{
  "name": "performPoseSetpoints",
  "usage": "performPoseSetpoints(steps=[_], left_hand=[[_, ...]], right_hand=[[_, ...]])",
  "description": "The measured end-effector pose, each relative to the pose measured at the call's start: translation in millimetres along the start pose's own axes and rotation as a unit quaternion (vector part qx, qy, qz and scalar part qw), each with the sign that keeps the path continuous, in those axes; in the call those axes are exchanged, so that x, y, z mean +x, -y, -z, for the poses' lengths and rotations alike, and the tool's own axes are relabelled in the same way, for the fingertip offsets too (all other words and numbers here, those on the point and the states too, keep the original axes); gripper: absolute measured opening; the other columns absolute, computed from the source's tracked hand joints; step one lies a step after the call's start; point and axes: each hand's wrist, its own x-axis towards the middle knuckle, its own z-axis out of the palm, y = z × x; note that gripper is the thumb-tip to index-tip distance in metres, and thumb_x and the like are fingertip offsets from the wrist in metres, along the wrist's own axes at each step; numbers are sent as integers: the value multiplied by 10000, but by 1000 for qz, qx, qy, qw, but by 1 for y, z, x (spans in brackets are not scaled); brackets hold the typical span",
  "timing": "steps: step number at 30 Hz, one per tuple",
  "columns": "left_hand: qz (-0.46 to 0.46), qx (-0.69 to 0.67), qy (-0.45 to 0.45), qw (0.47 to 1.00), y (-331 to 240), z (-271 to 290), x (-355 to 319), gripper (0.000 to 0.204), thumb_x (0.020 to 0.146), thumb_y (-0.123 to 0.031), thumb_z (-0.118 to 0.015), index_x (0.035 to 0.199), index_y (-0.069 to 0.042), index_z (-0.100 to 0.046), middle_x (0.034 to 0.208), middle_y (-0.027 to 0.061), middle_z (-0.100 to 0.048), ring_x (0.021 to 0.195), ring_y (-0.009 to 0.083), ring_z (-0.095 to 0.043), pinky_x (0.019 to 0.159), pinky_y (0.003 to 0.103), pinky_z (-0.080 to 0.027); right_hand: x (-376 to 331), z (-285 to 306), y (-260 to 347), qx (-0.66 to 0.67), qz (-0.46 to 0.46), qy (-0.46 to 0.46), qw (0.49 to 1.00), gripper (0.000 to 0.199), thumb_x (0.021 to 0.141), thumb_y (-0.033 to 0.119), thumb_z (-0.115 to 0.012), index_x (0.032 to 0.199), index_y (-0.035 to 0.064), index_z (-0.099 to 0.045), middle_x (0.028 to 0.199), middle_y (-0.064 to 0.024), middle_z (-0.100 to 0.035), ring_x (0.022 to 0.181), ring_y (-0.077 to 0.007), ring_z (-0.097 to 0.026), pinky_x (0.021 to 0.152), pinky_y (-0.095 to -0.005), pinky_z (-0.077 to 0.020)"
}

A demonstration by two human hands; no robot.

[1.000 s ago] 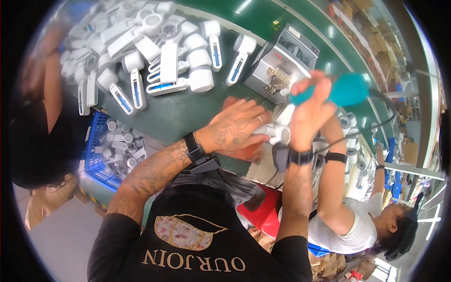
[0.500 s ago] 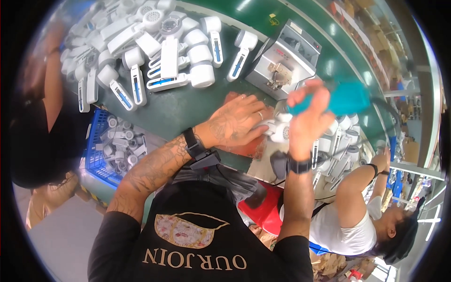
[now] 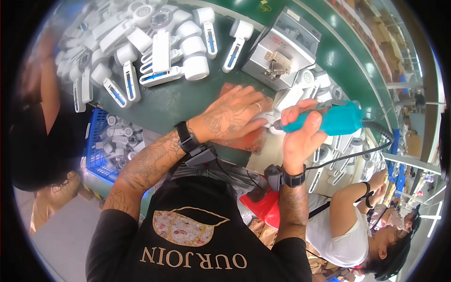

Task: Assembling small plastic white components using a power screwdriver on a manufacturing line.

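My left hand (image 3: 233, 115) lies flat, palm down, pressing a white plastic part (image 3: 287, 100) onto a reddish-brown mat (image 3: 247, 139) on the green table (image 3: 174, 101). Most of that part is hidden under the hand. My right hand (image 3: 300, 133) grips a teal electric screwdriver (image 3: 331, 119), its dark tip pointing left at the white part just beside my left fingers. A black cable (image 3: 357, 152) runs from the screwdriver's rear toward the right.
A heap of white handheld devices with blue strips (image 3: 155, 51) covers the table's far left. A grey metal machine (image 3: 282, 49) stands behind my hands. A blue crate (image 3: 110, 145) of small white parts sits lower left. Another person (image 3: 357, 225) works at lower right.
My right hand has brought the teal screwdriver down from a raised position to the white part. My left hand has stayed pressed on the mat.
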Motion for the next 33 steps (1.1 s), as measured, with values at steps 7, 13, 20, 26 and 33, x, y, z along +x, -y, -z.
performPoseSetpoints(steps=[7,13,20,26,33], left_hand=[[5,-15,16,1000,-1,5,3,387,906,-289,-633,1187,-26,-597,1234,113,-562,1146,310,-506,1015,447,-394],[-10,-22,-25,999,2,12,2,346,900,-269,-636,1144,-24,-619,1229,94,-587,1126,323,-534,1005,459,-406],[-141,16,-25,990,-22,14,-43,342,766,-332,-746,1027,-125,-666,1069,107,-667,994,293,-646,891,433,-490],[139,171,-208,953,34,100,-83,387,919,-240,-618,1242,-27,-610,1277,192,-592,1219,353,-539,1014,435,-431],[361,158,-438,808,258,320,-194,594,958,-356,-623,1404,13,-487,1282,191,-559,1164,242,-536,1007,320,-399]], right_hand=[[-1,-1,-8,29,11,8,999,445,998,445,-549,918,16,-460,672,-64,-475,573,-177,-469,544,-332,-424],[-7,-3,-15,55,-3,-33,998,408,996,422,-557,947,21,-500,673,-58,-474,597,-185,-469,569,-337,-430],[-23,5,46,166,-6,-44,985,555,916,621,-550,1029,78,-546,654,8,-413,585,-110,-405,536,-265,-343],[-61,19,85,117,62,-99,986,624,905,724,-461,917,101,-481,583,8,-423,474,-110,-395,446,-233,-309],[-75,8,59,160,-83,-42,983,672,850,718,-569,957,62,-469,603,-26,-453,490,-153,-440,464,-303,-376]])
